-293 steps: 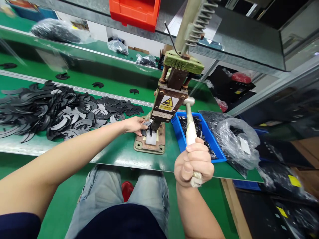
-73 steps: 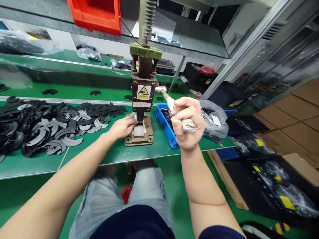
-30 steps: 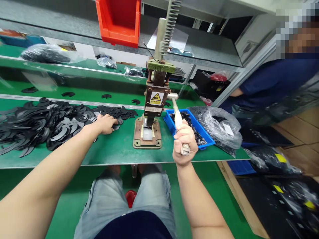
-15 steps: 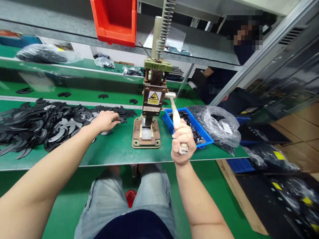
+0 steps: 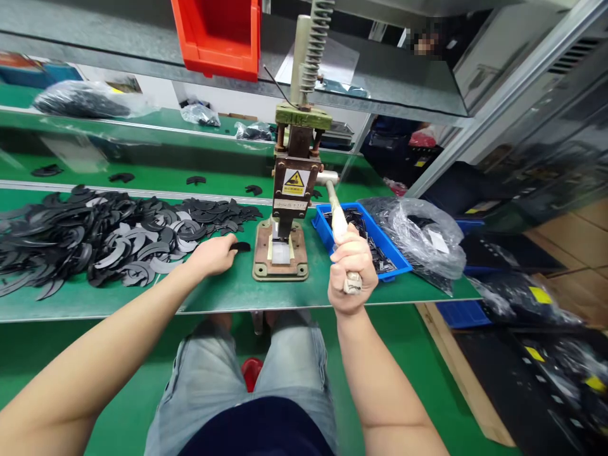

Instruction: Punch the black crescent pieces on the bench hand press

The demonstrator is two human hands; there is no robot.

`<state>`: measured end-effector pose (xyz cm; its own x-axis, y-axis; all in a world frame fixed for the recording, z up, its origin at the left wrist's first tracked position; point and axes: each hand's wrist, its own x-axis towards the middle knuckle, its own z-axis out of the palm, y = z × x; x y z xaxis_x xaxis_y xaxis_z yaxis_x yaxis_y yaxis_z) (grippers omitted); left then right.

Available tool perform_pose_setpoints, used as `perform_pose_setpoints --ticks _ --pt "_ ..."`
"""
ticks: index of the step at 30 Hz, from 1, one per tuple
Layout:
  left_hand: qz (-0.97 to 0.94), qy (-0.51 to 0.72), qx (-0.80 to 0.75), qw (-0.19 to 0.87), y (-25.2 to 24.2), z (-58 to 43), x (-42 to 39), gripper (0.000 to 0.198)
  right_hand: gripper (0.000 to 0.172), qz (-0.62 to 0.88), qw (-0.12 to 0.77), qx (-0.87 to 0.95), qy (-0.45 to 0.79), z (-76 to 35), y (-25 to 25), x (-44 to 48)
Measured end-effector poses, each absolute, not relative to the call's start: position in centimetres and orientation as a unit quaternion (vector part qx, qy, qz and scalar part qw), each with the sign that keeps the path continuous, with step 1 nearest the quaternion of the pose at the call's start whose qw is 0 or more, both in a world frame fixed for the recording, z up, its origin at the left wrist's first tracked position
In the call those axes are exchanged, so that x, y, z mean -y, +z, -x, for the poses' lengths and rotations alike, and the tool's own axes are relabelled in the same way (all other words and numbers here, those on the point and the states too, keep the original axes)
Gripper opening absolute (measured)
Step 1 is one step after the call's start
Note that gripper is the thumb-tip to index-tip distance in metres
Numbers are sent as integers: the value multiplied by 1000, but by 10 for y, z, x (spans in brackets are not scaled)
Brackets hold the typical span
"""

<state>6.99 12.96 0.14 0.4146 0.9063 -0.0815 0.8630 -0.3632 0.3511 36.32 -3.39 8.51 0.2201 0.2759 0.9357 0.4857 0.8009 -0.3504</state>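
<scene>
Between finger and thumb, my left hand [image 5: 215,255] pinches a curved black piece [image 5: 241,247] just left of the press base [image 5: 281,271]. My right hand [image 5: 352,266] is wrapped round the taped lever handle [image 5: 337,212] of the hand press [image 5: 297,164]. The press's ram sits low over a small light block [image 5: 280,253] on the base; the gap beneath it is hard to make out. A large heap of curved black pieces [image 5: 123,240] spreads over the bench to the left of the press.
Right of the press a blue tray [image 5: 396,269] holds small dark parts, partly behind my right hand. A clear plastic bag [image 5: 418,237] lies beside it. An orange-red bin [image 5: 221,66] sits on the shelf above. Several curved pieces lie along the bench's back strip.
My left hand has moved right, away from the heap towards the press base, with a black curved piece in its fingers. My right hand stays on the lever.
</scene>
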Motion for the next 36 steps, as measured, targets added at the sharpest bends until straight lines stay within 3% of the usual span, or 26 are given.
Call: perform_pose_setpoints --ticks 5,8,12,15,27,36 --pt "-658 241 -506 503 19 -94 -125 30 16 311 721 615 -74 -362 84 33" --pt "-573 292 -474 602 26 -119 -118 36 15 310 717 619 -74 -363 85 34" --pt "-589 297 -501 560 29 -148 -118 30 16 311 712 625 -81 -364 85 35" --pt "-630 304 -512 499 25 -161 -122 37 15 322 707 626 -77 -365 84 36" --pt "-595 211 -518 577 32 -176 -123 30 14 315 705 628 -90 -365 83 34" --pt "-564 220 -519 604 36 -175 -130 27 11 317 708 627 -74 -366 81 36"
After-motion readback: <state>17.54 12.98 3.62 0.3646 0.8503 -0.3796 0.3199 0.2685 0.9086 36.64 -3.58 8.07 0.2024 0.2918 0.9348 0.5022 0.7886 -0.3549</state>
